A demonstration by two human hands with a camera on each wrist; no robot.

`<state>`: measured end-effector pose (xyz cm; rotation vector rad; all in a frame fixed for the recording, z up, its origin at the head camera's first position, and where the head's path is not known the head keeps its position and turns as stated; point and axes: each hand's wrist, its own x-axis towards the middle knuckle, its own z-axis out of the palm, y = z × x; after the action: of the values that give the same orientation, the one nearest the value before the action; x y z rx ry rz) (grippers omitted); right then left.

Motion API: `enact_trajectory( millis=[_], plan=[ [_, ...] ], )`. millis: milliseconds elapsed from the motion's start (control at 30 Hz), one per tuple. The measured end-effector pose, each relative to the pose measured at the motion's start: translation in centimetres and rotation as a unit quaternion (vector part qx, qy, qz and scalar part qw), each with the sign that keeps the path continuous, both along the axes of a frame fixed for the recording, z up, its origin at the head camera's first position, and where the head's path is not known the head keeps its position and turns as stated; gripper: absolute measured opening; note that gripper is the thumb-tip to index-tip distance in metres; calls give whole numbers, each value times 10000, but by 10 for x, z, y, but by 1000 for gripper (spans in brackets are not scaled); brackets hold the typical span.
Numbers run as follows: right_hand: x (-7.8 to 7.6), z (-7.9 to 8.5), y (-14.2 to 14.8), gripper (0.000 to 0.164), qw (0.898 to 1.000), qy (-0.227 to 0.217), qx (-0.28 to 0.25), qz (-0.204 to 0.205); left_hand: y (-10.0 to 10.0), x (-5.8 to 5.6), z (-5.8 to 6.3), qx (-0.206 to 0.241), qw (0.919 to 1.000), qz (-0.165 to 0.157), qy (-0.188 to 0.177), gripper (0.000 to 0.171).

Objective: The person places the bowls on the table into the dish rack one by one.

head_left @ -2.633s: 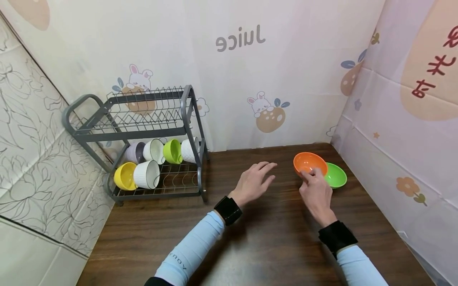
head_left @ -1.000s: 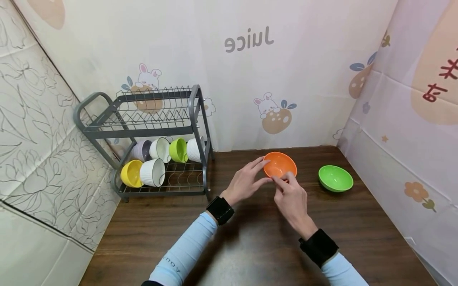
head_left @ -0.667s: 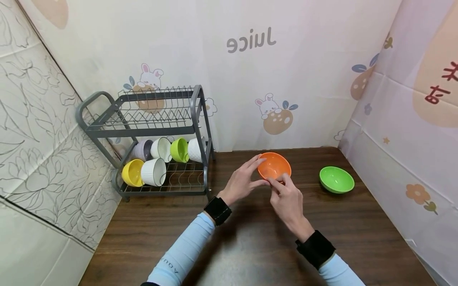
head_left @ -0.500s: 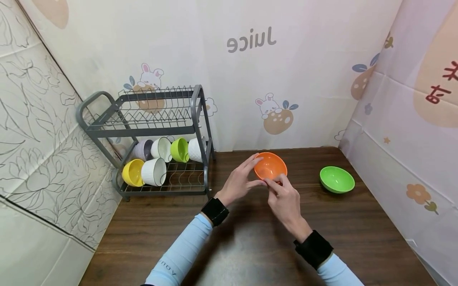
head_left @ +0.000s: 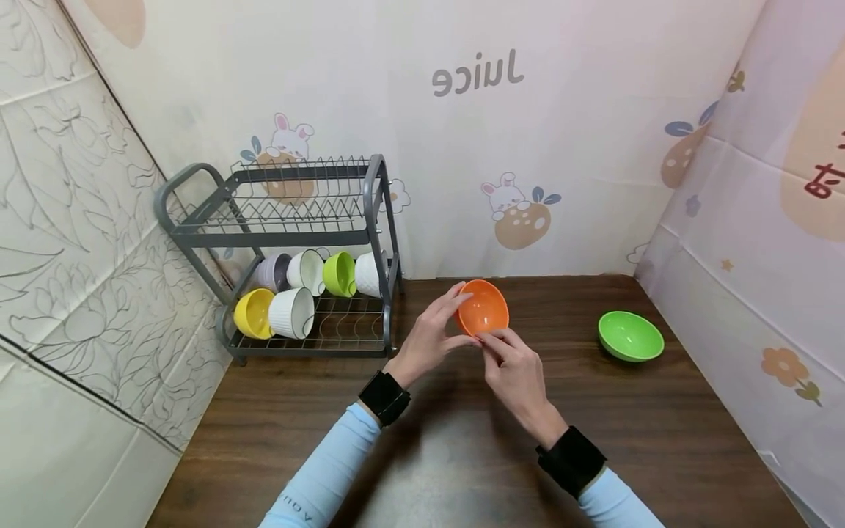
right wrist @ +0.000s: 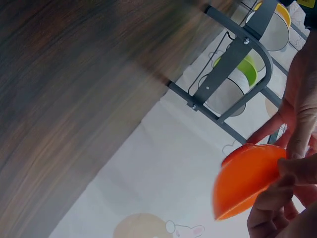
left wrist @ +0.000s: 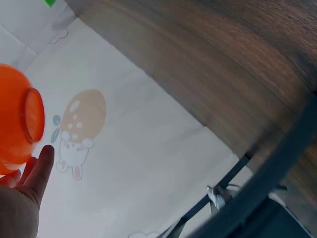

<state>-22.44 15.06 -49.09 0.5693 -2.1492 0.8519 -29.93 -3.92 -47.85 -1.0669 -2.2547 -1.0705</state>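
Between my hands, an orange bowl (head_left: 485, 309) is held up off the table and tilted, its inside facing the head camera. My left hand (head_left: 424, 341) grips its left side, thumb low and fingers along the rim. My right hand (head_left: 518, 372) pinches the lower rim with thumb and index finger. The left wrist view shows the underside and foot ring of the orange bowl (left wrist: 14, 119). Seen from the right wrist, the orange bowl (right wrist: 250, 177) has fingers of both hands at its edge. A green bowl (head_left: 630, 337) stands upright on the table at the right.
A grey two-tier dish rack (head_left: 280, 238) stands at the left back. Its lower tier holds several cups, including a yellow cup (head_left: 254, 314), a white ribbed cup (head_left: 285, 314) and a lime-green cup (head_left: 338, 274). Wire slots line its upper tier. Printed walls enclose the dark wooden table (head_left: 436, 477).
The orange bowl has been taken from beside the green bowl and carried left toward the rack. My left hand has joined the right on it, and the bowl is now tilted more.
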Motion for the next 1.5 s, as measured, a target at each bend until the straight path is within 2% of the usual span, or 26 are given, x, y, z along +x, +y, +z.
enact_trajectory(
  millis=[167, 333, 500, 700, 1000, 1500],
  plan=[
    [-5, -1, -7, 31, 9997, -138, -79, 185, -15, 7, 8, 89, 9992, 270, 274, 86],
    [-14, 7, -21, 32, 9987, -95, -223, 451, -32, 18, 17, 306, 9970, 442, 562, 85],
    [-22, 10, -37, 32, 9969, -54, -310, 724, -46, 29, 20, 205, 9949, 703, 692, 81],
    [-34, 10, -63, 25, 9948, -316, -327, 914, -68, 40, 21, 68, 9918, 983, 819, 79],
    [-44, 8, -99, 21, 9914, -649, -213, 1120, -100, 48, 24, 77, 9845, 1369, 1096, 77],
    [-55, -10, -125, 20, 9893, -898, -45, 1147, -136, 54, 20, 197, 9753, 1822, 1233, 80]
  ],
)
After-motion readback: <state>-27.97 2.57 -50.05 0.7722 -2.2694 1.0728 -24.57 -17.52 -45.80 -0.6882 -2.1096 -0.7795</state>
